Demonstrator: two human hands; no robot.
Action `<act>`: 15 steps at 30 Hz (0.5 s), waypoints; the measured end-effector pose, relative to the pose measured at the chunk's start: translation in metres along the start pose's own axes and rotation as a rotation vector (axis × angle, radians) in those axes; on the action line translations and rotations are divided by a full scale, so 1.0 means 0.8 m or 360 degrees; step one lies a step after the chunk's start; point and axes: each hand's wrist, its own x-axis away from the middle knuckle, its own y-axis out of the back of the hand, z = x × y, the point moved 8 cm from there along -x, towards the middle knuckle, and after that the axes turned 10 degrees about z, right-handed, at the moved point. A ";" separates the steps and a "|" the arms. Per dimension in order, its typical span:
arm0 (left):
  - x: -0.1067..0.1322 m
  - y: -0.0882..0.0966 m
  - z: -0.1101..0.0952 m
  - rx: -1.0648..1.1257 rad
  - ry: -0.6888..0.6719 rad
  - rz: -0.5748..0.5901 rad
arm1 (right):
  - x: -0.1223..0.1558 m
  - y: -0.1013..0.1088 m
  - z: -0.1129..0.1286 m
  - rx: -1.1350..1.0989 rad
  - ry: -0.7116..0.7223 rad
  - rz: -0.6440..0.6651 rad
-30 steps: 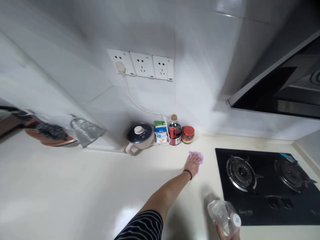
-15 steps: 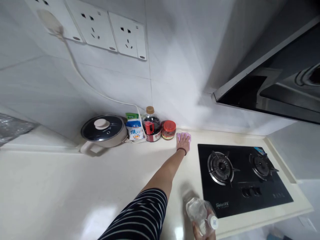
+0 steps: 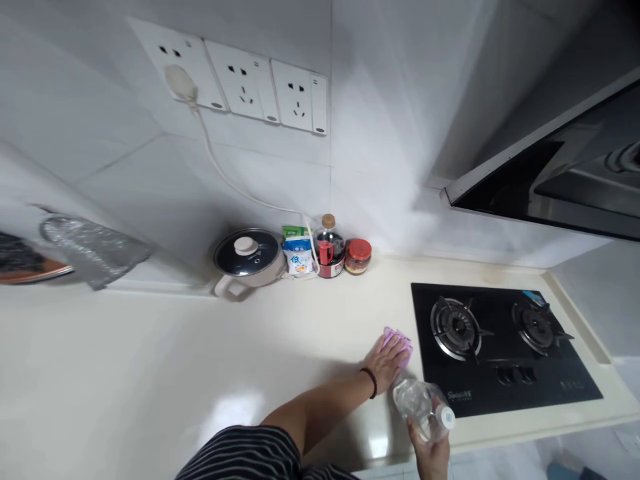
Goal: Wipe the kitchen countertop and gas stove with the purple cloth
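My left hand (image 3: 386, 361) lies flat, fingers stretched out, on a pink cloth (image 3: 401, 337) on the cream countertop (image 3: 175, 360), just left of the black gas stove (image 3: 500, 393). A dark band sits on that wrist and a striped sleeve covers the upper arm. My right hand (image 3: 431, 458) at the bottom edge grips a clear plastic bottle (image 3: 421, 407) with a white cap, tilted, close beside my left hand.
At the back wall stand a lidded pot (image 3: 247, 257), a small carton (image 3: 299, 254), a dark sauce bottle (image 3: 329, 249) and a red-lidded jar (image 3: 358, 256). Wall sockets (image 3: 240, 80) with a plugged cord are above. A range hood (image 3: 550, 187) overhangs the stove. Foil-covered ware (image 3: 95, 247) sits far left.
My left hand has drawn the pink cloth back from beside the red jar toward the counter's front, along the stove's left edge. The bottle in my right hand has stayed near the front edge.
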 end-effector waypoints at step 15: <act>0.314 0.188 0.266 -0.0054 0.1563 -0.0231 | -0.014 0.006 0.068 0.0104 -0.0195 0.0135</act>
